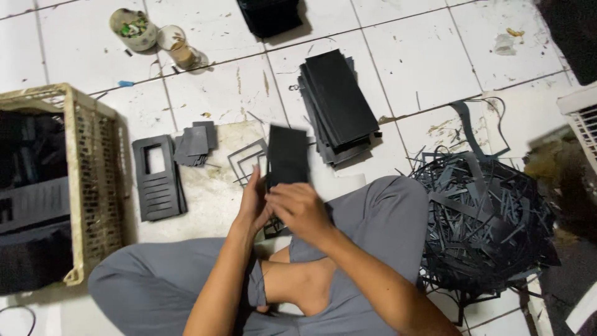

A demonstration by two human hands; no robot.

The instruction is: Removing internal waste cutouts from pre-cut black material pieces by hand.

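I sit cross-legged on a white tiled floor. Both hands hold a flat black rectangular sheet (287, 154) upright in front of me. My left hand (254, 202) grips its lower left edge. Closed over the sheet's lower right part is my right hand (300, 208). The bottom of the sheet is hidden behind my fingers. A thin black frame offcut (246, 158) lies on the floor just behind the sheet.
A stack of black sheets (339, 102) lies ahead. A finished cut-out panel (157, 177) and small black pieces (196, 143) lie to the left. A beige plastic crate (93, 180) stands far left. A heap of black scrap strips (485, 218) sits right. Two cups (134, 28) stand at the back.
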